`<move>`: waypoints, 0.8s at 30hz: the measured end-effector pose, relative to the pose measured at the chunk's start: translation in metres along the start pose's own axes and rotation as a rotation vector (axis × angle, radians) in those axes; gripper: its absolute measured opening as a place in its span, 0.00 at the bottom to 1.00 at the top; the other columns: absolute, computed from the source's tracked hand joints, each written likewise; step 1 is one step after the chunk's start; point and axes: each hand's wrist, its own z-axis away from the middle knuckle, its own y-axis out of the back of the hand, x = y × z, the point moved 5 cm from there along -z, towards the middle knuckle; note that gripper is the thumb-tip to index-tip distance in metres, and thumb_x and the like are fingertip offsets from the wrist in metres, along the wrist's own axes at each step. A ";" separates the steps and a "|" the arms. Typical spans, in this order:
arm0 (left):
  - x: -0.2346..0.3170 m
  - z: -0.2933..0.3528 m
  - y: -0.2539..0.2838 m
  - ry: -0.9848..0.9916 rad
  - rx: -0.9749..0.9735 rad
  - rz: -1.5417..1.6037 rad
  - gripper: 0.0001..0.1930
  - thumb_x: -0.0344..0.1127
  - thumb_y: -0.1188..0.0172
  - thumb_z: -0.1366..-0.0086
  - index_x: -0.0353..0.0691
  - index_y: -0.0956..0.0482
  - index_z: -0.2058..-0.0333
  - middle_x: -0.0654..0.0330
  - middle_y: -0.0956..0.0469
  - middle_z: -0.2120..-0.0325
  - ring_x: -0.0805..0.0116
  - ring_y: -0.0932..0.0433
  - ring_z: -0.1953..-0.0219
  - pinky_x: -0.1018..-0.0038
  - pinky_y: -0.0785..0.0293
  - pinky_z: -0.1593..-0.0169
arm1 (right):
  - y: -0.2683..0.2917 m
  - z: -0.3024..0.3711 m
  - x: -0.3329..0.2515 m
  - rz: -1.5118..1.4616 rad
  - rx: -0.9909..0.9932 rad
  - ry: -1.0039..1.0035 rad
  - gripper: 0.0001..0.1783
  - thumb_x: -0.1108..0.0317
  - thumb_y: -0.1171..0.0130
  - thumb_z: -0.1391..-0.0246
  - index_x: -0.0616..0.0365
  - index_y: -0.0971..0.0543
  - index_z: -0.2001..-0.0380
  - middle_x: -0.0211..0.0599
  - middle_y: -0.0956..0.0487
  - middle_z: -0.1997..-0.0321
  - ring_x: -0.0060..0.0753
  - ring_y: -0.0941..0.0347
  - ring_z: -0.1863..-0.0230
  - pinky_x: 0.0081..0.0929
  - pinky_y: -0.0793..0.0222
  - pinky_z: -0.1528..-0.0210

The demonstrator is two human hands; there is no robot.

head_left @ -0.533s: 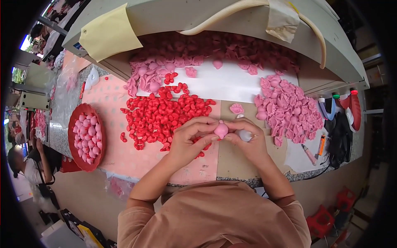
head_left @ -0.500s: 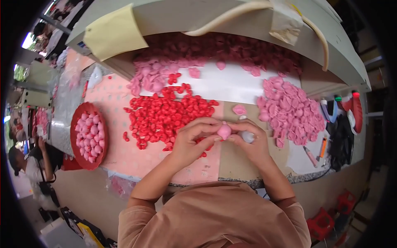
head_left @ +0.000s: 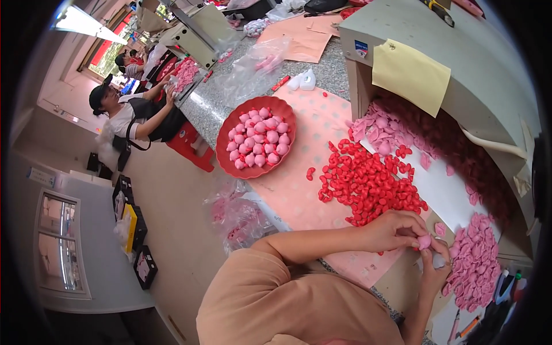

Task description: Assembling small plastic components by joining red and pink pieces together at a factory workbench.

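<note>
Head fisheye: near, above left hand (head_left: 395, 230) and right hand (head_left: 435, 268); looks down, axis left of their grip.

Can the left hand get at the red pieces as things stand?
Probably yes: the left hand is right beside the red pieces, with nothing visible between, though it pinches a pink ball and may need to let go first.

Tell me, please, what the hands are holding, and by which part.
The left hand and right hand hold a small pink rounded piece by its sides. The right hand also holds a whitish object; its held part is hidden.
</note>
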 end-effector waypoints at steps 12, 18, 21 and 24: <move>-0.004 -0.001 -0.001 -0.013 -0.020 0.024 0.11 0.21 0.41 0.44 0.34 0.24 0.61 0.57 0.29 0.57 0.69 0.25 0.56 0.76 0.24 0.53 | 0.004 -0.001 0.008 0.001 -0.006 0.043 0.12 0.79 0.44 0.51 0.68 0.26 0.61 0.36 0.26 0.60 0.26 0.31 0.58 0.22 0.36 0.52; -0.001 0.000 -0.001 -0.018 -0.005 0.017 0.11 0.22 0.41 0.44 0.33 0.25 0.61 0.57 0.29 0.57 0.69 0.25 0.56 0.76 0.24 0.53 | 0.004 -0.001 0.009 -0.011 -0.010 0.019 0.12 0.80 0.44 0.52 0.68 0.26 0.61 0.36 0.26 0.58 0.27 0.31 0.57 0.22 0.36 0.52; -0.002 -0.002 -0.001 -0.033 -0.023 0.017 0.11 0.22 0.40 0.44 0.33 0.25 0.61 0.57 0.29 0.57 0.69 0.25 0.56 0.76 0.24 0.53 | 0.006 0.001 0.010 0.006 0.001 0.011 0.13 0.80 0.45 0.52 0.67 0.26 0.60 0.36 0.27 0.57 0.27 0.31 0.57 0.22 0.36 0.52; -0.002 -0.002 0.000 -0.023 -0.015 0.000 0.11 0.23 0.40 0.44 0.33 0.25 0.61 0.57 0.29 0.57 0.70 0.25 0.56 0.76 0.24 0.53 | 0.005 -0.001 0.012 -0.005 -0.015 -0.002 0.13 0.80 0.45 0.52 0.67 0.26 0.60 0.36 0.28 0.56 0.26 0.31 0.57 0.21 0.36 0.53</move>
